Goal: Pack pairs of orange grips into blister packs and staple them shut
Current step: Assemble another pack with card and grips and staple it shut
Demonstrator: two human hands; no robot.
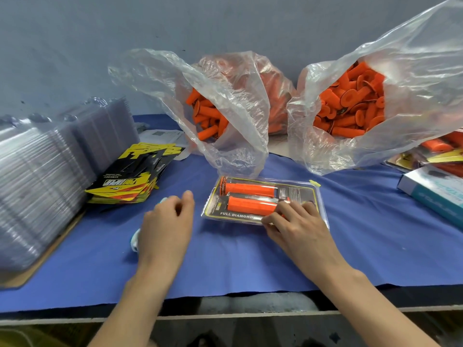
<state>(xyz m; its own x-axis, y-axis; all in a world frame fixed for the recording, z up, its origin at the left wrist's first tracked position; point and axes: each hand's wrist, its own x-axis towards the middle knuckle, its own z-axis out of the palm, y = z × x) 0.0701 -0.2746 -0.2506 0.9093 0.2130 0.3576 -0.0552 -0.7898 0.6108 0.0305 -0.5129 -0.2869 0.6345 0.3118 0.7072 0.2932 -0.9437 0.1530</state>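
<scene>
The right grip (298, 224) is pinching the likely light, springy blister pack (298, 194) by its near rim while the left grip (166, 219) is hovering slack, empty.

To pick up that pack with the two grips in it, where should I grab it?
Probably the flat rim at the left end of the pack, coming from the left. The middle bulges over the grips, the right hand covers the right end, and the thin rim lying flat suits a pinch.
</scene>
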